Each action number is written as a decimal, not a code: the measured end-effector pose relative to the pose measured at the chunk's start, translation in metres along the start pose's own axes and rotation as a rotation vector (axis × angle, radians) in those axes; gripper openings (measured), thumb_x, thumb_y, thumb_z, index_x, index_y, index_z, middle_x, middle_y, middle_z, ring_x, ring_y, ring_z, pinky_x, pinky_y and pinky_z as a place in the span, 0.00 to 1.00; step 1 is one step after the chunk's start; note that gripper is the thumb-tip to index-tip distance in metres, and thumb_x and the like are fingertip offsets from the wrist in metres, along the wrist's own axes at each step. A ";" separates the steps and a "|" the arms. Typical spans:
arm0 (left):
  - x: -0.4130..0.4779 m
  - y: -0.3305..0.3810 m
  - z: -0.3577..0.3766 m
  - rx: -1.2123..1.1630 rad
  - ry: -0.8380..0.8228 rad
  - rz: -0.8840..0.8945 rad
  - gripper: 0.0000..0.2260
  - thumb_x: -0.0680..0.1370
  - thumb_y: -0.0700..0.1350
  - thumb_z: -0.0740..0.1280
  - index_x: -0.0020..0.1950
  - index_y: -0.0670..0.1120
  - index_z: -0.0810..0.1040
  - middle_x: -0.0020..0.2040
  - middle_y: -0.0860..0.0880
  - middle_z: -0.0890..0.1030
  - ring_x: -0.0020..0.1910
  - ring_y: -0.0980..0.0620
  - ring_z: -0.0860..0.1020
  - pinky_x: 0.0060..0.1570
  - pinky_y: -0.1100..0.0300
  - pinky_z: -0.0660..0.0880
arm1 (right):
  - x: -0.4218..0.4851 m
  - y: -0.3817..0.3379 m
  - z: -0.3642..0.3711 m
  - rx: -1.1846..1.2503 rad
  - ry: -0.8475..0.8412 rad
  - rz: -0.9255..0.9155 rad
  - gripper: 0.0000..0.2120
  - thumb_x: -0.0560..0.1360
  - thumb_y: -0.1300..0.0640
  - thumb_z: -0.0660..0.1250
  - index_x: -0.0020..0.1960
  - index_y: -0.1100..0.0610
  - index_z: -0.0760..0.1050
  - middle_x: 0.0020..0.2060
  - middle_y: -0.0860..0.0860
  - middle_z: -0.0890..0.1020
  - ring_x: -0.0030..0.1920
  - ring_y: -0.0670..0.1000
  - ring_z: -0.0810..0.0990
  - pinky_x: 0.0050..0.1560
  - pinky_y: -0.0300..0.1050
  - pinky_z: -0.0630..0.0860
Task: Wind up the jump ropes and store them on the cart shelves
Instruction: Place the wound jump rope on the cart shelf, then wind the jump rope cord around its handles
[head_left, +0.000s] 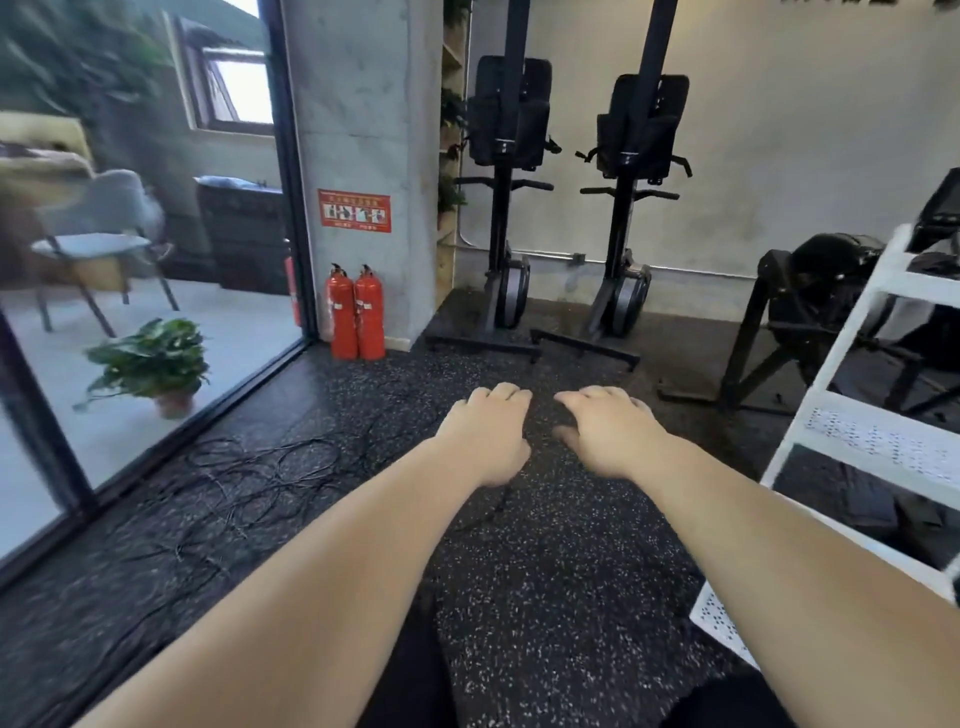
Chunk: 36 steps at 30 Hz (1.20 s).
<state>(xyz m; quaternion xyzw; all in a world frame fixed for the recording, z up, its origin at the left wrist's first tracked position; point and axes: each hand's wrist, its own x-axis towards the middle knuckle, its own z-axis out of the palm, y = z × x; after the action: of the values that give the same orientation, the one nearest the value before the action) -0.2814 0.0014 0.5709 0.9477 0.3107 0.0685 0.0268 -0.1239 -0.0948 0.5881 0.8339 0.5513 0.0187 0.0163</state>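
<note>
Jump ropes (244, 467) are seen tangled along the left edge of the floor (545, 597), by the glass wall (156, 374), with the white cart (852, 431) at the right edge. Left hand (485, 436) and right hand (613, 436) are held out palms down with fingers curled under; whether any cord is held cannot be told. Knots are likely to be tightened if one rope is dragged from the heap unsorted.

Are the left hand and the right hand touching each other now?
Apart. The head view shows a strip of speckled floor between the left hand and the right hand.
</note>
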 end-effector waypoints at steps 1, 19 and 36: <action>-0.002 -0.010 0.008 -0.002 -0.014 -0.015 0.32 0.85 0.51 0.64 0.86 0.47 0.56 0.85 0.46 0.58 0.80 0.39 0.63 0.75 0.40 0.67 | 0.004 -0.008 0.010 0.008 -0.017 -0.008 0.30 0.86 0.39 0.58 0.85 0.47 0.58 0.81 0.53 0.65 0.81 0.60 0.61 0.79 0.63 0.62; 0.038 -0.147 0.178 -0.101 -0.372 -0.267 0.29 0.85 0.54 0.65 0.83 0.45 0.63 0.81 0.44 0.65 0.77 0.37 0.67 0.73 0.40 0.70 | 0.113 -0.098 0.193 0.102 -0.376 -0.150 0.30 0.86 0.40 0.59 0.84 0.48 0.58 0.79 0.53 0.66 0.78 0.60 0.64 0.76 0.62 0.67; 0.050 -0.186 0.426 -0.277 -0.740 -0.614 0.21 0.83 0.50 0.64 0.76 0.50 0.69 0.74 0.42 0.67 0.74 0.37 0.67 0.71 0.41 0.70 | 0.173 -0.114 0.437 0.216 -0.778 -0.191 0.26 0.87 0.52 0.57 0.84 0.48 0.58 0.80 0.52 0.65 0.76 0.60 0.67 0.74 0.60 0.71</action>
<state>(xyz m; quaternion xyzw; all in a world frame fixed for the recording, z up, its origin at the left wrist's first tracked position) -0.2881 0.1775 0.1377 0.7607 0.5329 -0.2429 0.2800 -0.1394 0.1057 0.1483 0.7206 0.5778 -0.3577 0.1374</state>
